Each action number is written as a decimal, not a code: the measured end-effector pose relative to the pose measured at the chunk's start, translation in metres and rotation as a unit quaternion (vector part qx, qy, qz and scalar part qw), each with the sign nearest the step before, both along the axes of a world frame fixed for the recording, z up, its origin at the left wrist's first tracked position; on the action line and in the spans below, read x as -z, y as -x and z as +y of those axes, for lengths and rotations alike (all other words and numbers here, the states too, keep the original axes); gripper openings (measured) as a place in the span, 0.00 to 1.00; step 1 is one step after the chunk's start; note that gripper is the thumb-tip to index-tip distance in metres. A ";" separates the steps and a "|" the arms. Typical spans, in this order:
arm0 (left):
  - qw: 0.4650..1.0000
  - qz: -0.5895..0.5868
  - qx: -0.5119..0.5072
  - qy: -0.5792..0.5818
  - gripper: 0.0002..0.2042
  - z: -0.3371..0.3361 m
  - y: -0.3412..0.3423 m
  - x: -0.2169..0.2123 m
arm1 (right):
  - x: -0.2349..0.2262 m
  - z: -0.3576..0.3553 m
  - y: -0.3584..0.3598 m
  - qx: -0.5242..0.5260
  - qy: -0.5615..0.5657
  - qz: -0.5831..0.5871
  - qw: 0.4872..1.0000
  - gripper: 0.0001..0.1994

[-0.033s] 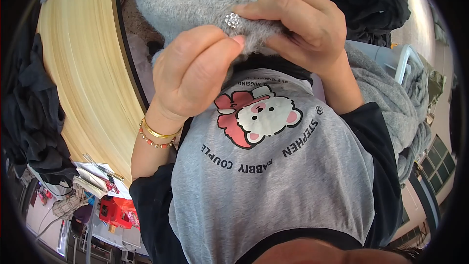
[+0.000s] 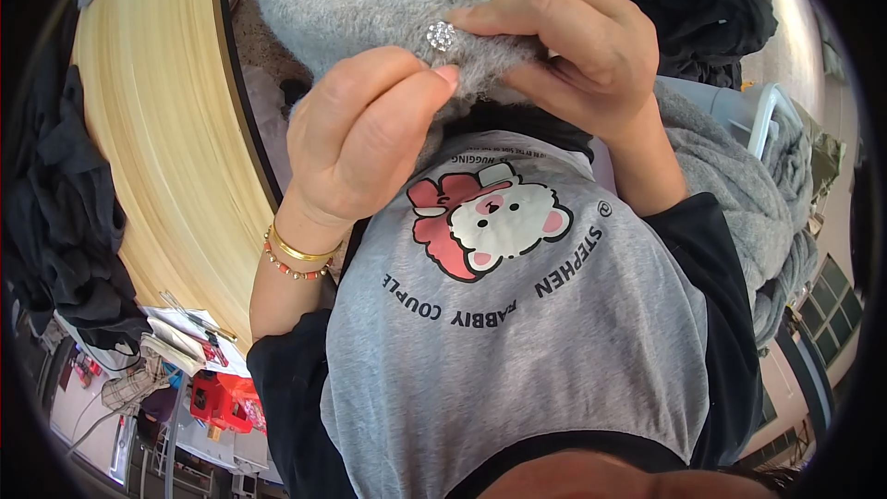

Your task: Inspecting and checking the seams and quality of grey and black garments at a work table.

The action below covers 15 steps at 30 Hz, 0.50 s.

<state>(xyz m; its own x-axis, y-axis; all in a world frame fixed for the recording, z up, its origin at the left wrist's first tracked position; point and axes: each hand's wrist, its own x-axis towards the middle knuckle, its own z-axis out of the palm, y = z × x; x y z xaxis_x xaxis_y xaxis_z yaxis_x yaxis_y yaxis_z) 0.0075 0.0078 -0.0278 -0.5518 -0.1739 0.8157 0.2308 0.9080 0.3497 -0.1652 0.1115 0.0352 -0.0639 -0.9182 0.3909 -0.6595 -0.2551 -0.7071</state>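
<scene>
- fuzzy grey knit (image 2: 360, 5), around rhinestone button (image 2: 441, 35): likely soft, light; best gripped beside button.
- left hand (image 2: 368, 134), lower left of button: fingertips pinched, contents unclear.
- right hand (image 2: 587, 46), right of button: grips knit.

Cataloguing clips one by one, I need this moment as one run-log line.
left hand: pinched shut beside sparkly button | right hand: gripping grey knit fabric | button: on fabric, between both hands

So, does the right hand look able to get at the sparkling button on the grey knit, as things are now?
Probably yes: the right hand pinches the grey knit, one fingertip just beside the sparkling button, whose face is uncovered. The left hand sits just below, seemingly not in the way.
</scene>
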 end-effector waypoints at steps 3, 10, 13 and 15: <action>0.998 -0.023 -0.008 -0.060 0.20 -0.001 0.001 -0.012 | 0.000 0.001 0.003 0.042 -0.004 0.004 0.999 0.13; 0.982 -0.126 -0.008 -0.138 0.31 -0.005 -0.003 -0.018 | -0.010 0.001 0.004 0.033 -0.042 -0.018 0.998 0.11; 0.988 -0.102 -0.006 -0.116 0.31 -0.008 -0.002 -0.017 | -0.009 0.001 0.005 0.006 0.025 0.014 1.000 0.11; 0.990 -0.106 0.008 -0.095 0.32 -0.011 -0.002 -0.016 | -0.011 0.000 0.004 0.008 0.023 0.014 1.000 0.11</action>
